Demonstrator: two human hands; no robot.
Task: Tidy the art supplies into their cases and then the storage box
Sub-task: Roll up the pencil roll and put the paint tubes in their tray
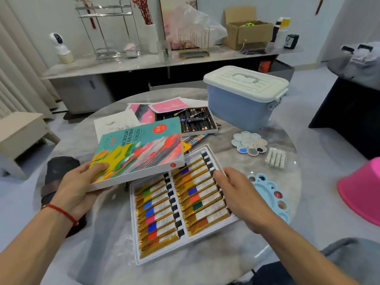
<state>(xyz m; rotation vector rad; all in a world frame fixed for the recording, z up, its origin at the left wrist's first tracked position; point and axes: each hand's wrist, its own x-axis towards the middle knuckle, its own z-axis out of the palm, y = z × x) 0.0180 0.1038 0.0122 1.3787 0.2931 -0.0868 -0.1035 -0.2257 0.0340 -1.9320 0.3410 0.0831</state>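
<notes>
The open paint tray (183, 204) lies on the bench (236, 256) with its long axis running away and to the right; its lid (137, 151) hangs tilted over the far-left corner, pinched at its near-left corner by the left hand (82, 186). The right hand (238, 194) rests loose-fingered on the tray's right edge, so the lid likely needs to swing right and down to seat.

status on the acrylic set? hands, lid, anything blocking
Left hand grips acrylic lid, tilted above tray's far-left corner. Right hand open, fingers on paint tray right edge. Tubes seated, tray uncovered. Storage box lid shut. Nothing blocking.
</notes>
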